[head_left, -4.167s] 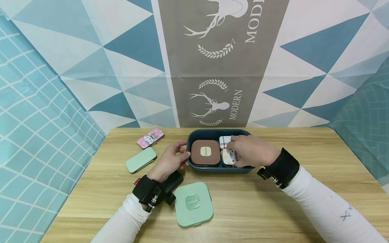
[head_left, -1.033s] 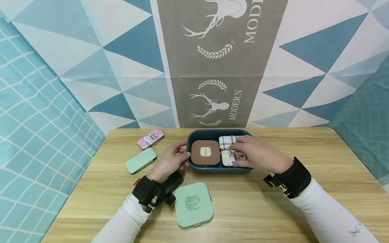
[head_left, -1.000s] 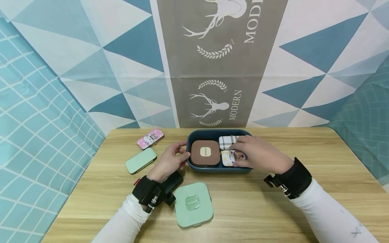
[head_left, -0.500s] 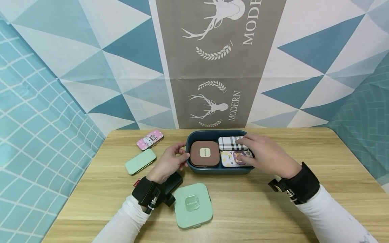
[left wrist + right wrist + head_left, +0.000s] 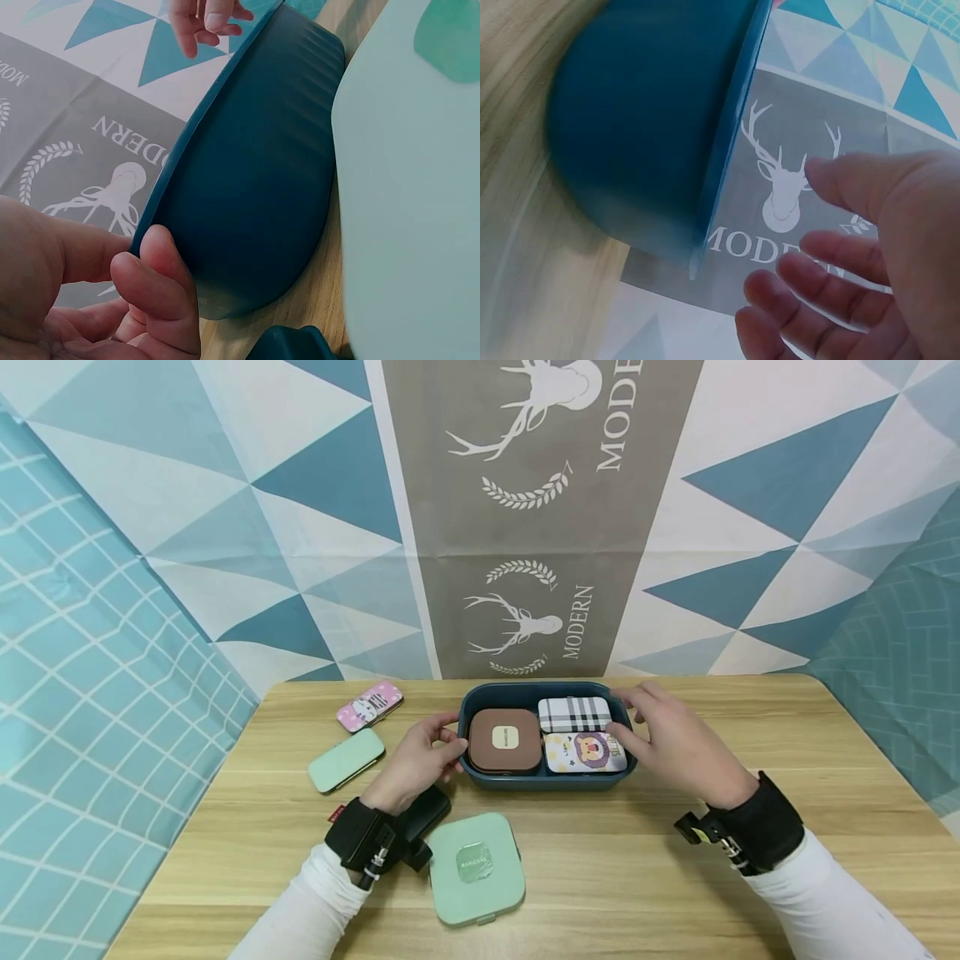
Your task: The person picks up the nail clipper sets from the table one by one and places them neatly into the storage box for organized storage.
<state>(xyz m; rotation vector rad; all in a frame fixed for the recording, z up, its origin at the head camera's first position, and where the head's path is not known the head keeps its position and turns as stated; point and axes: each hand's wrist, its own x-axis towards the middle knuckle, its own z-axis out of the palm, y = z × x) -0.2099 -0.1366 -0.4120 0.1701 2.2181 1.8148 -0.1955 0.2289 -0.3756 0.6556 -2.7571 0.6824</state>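
Observation:
A dark blue oblong box stands at the table's back middle. Inside lie a brown square case, a black-and-white plaid case and a white case with a lion picture, all flat and lid up. My left hand pinches the box's left rim, with thumb and finger on the blue edge in the left wrist view. By the right end hovers my right hand, fingers spread and holding nothing. Its fingertips are apart from the box wall in the right wrist view.
Several items lie left and in front on the wooden table: a pink cartoon case, a mint-green oblong case, a mint-green square case and a black object partly under my left wrist. A patterned backdrop rises behind.
My right hand has let go of the lion case and drawn back to the right, so the plaid and lion cases show fully. My left hand has stayed on the rim.

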